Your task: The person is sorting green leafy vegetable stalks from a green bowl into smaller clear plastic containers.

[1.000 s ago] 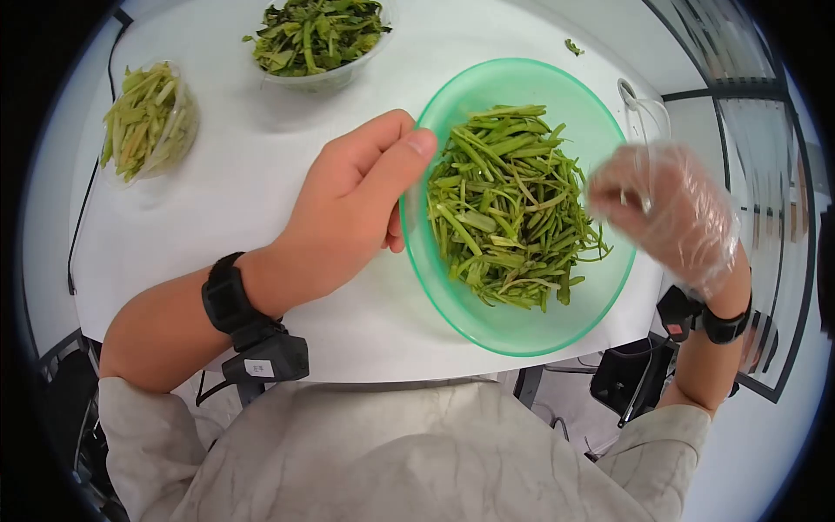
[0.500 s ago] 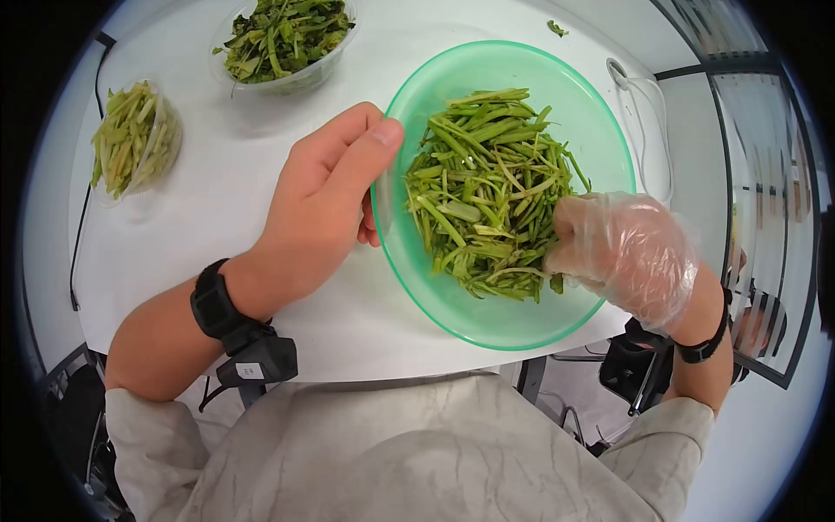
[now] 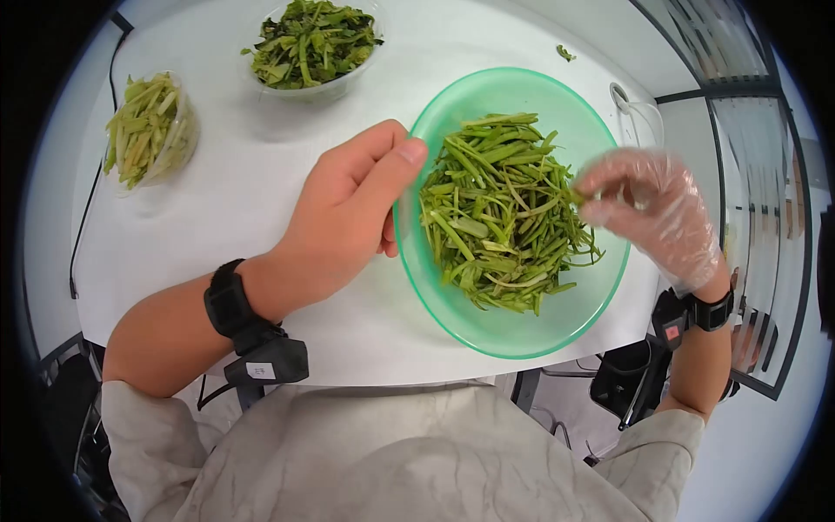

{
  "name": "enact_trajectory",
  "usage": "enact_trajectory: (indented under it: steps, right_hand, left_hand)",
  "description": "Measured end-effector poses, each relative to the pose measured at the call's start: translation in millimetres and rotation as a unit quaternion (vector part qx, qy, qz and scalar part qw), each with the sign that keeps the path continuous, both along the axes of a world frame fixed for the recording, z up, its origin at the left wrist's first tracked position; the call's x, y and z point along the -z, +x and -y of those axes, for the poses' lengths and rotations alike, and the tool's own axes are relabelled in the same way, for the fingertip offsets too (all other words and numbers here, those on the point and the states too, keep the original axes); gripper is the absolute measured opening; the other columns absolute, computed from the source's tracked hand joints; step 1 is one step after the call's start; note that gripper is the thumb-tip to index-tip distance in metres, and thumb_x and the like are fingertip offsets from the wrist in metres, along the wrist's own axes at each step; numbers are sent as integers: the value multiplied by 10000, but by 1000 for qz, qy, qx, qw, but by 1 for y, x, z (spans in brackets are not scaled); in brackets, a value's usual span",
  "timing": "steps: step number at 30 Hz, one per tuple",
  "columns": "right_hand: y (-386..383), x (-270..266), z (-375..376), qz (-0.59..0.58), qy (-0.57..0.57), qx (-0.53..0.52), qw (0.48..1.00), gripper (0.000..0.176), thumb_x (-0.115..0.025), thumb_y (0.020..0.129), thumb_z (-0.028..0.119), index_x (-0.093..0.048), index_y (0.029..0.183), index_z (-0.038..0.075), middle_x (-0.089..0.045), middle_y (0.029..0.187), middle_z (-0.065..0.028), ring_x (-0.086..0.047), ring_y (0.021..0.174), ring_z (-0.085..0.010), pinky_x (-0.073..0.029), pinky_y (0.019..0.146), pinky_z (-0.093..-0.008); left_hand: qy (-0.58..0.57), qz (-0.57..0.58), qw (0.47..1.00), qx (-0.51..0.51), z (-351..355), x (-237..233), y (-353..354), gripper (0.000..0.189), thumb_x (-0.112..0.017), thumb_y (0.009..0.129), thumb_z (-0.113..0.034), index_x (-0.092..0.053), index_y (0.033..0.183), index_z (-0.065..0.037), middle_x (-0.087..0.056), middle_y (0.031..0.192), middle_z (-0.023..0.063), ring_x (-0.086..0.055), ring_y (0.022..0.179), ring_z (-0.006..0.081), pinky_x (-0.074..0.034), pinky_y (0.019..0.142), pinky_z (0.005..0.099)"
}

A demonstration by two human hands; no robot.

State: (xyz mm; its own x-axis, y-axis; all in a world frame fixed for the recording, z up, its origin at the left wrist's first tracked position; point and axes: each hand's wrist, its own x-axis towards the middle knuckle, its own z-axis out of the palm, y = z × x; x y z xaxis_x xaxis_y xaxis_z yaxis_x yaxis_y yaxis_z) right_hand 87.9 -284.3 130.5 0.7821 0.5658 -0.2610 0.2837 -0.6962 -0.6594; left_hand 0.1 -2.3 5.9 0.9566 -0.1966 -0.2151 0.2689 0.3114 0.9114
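A translucent green bowl (image 3: 600, 304) holds a heap of cut green vegetable stems (image 3: 509, 213). My bare left hand (image 3: 348, 209) is closed on the bowl's left rim, thumb on top and the other fingers mostly hidden under it. In a clear plastic glove, my right hand (image 3: 652, 209) is above the bowl's right side. Its thumb and fingertips are bent together at the right edge of the heap, over something small and greenish that I cannot make out.
A clear container of leafy greens (image 3: 317, 48) stands at the back, and another clear container with pale cut stems (image 3: 152, 130) is at the left. One leaf scrap (image 3: 565, 53) lies at the back right, near a white power strip with a cable (image 3: 639, 113).
My right hand has come up from inside the heap to its upper right edge, its fingers now more in view. The bowl has shifted slightly right, my left hand still on its rim.
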Motion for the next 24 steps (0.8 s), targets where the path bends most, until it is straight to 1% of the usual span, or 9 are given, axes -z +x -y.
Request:
enact_trajectory:
  steps: [4,5,8,9,12,17,20,21,24]
  right_hand:
    - [18,9,-36,229,-64,-76,968,147,-844,818,75,-750,925,38,-743,844,-40,-609,649,-142,-510,630,-309]
    - [29,18,-40,239,-43,-105,964,141,-822,829,114,-733,927,65,-716,868,-56,-645,714,-217,-532,679,-369]
    - [46,30,-60,362,-74,-211,905,95,-774,867,144,-734,941,99,-691,919,-54,-677,846,-274,-541,754,-420]
    - [44,29,-66,356,-123,-206,903,76,-740,887,162,-743,947,117,-671,959,-57,-675,951,-314,-539,807,-448]
    - [40,22,-61,399,-170,-230,871,90,-742,886,164,-754,965,122,-682,981,-48,-682,931,-305,-546,797,-436]
    - [33,16,-45,381,-149,-178,895,132,-722,928,155,-771,1049,129,-676,839,-70,-688,799,-314,-557,740,-440]
    - [30,27,-44,398,-160,-213,878,198,-712,930,139,-764,1121,136,-684,869,-71,-691,816,-308,-559,737,-430]
    - [30,30,-45,390,-173,-235,874,291,-717,955,128,-745,1244,125,-643,857,-107,-640,776,-314,-509,715,-447]
    - [30,35,-46,365,-214,-240,874,297,-717,948,119,-744,1243,120,-641,889,-110,-633,793,-320,-512,739,-435]
  left_hand:
    - [8,-9,1000,-1,0,-2,0,323,-516,1141,-344,-543,919,-111,-516,707,-60,-464,576,25,-427,526,223]
    - [12,-14,1000,-1,0,-3,0,322,-515,1141,-343,-542,920,-111,-515,707,-60,-465,575,26,-428,526,224]
    - [1,-8,1000,-3,0,-3,-1,322,-514,1143,-341,-540,923,-107,-515,712,-56,-468,575,27,-432,525,225]
    - [5,-4,1000,0,0,-2,-1,323,-515,1143,-341,-537,923,-105,-512,714,-54,-469,574,28,-433,524,227]
    - [7,7,1000,3,0,0,-1,329,-517,1143,-342,-528,921,-100,-503,718,-49,-474,574,32,-436,523,230]
    - [-4,22,1000,10,0,-1,0,343,-519,1142,-337,-508,903,-92,-487,716,-44,-483,574,38,-437,523,233]
    - [15,15,1000,7,0,-2,0,347,-523,1140,-335,-506,893,-91,-487,714,-43,-486,573,39,-438,525,233]
    - [17,16,1000,6,0,-1,0,347,-528,1137,-334,-509,888,-92,-487,713,-44,-486,571,39,-438,524,233]
    - [17,9,1000,-3,1,-1,-1,342,-524,1135,-330,-513,885,-97,-495,707,-48,-479,573,34,-435,526,233]
